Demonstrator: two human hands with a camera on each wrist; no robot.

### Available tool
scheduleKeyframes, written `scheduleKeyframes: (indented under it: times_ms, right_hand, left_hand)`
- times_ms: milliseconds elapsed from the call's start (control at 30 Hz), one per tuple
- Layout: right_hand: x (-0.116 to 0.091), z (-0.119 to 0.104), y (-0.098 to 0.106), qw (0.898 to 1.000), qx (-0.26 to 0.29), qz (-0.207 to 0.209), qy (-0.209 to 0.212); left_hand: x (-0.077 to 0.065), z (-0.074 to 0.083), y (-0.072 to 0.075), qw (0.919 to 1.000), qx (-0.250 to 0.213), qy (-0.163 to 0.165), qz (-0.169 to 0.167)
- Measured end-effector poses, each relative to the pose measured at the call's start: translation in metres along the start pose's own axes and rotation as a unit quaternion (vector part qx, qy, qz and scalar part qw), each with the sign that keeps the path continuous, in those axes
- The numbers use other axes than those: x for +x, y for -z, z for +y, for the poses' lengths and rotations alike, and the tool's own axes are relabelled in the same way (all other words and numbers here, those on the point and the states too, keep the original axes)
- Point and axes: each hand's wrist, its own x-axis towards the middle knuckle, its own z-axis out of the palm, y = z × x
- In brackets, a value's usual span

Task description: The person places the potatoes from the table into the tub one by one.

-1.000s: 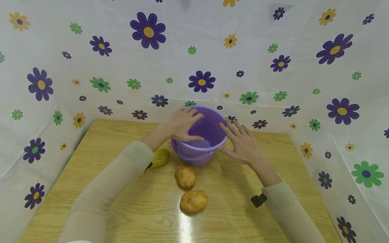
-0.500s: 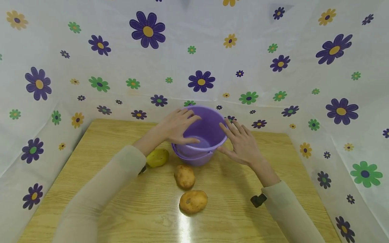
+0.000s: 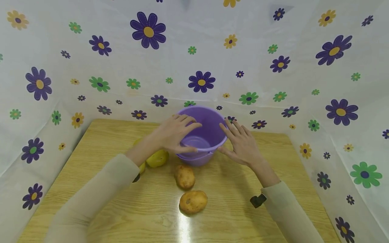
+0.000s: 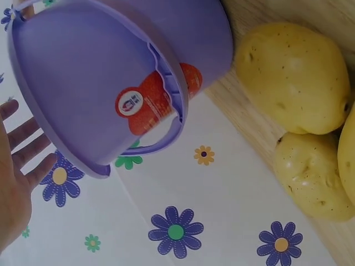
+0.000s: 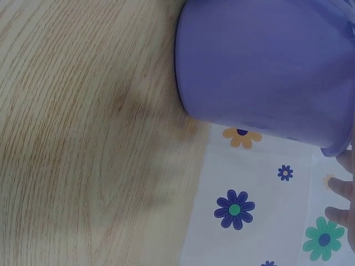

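A purple bucket (image 3: 204, 133) stands upright on the table, its inside bare where it shows. In the left wrist view the bucket (image 4: 77, 83) has its handle (image 4: 161, 145) hanging against the side, near a red label. My left hand (image 3: 174, 134) is spread, overlapping the left part of the rim in the head view; from the left wrist its straight fingers (image 4: 34, 145) stand just beside the rim. On the right side, my right hand (image 3: 242, 145) has its fingers extended, with thumb and fingertips right at the rim. Neither hand grips anything.
Two potatoes lie in front of the bucket, a near potato (image 3: 193, 202) and a farther potato (image 3: 185, 177). More potatoes, one of them a yellow potato (image 3: 157, 158), sit left of it, partly under my left forearm. A flower-print sheet (image 3: 261, 27) encloses the wooden table (image 3: 146, 212).
My left hand has drifted left and slightly toward me, uncovering more of the bucket's rim and inside. The right hand, bucket and potatoes stay where they were.
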Motion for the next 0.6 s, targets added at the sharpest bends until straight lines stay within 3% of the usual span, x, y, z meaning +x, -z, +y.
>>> scheduleKeyframes:
  times_ms: [600]
  right_hand:
    - [0.001, 0.000, -0.001, 1.000, -0.004, -0.001, 0.001]
  left_hand:
    - [-0.026, 0.029, 0.000, 0.9992, -0.006, -0.034, 0.021]
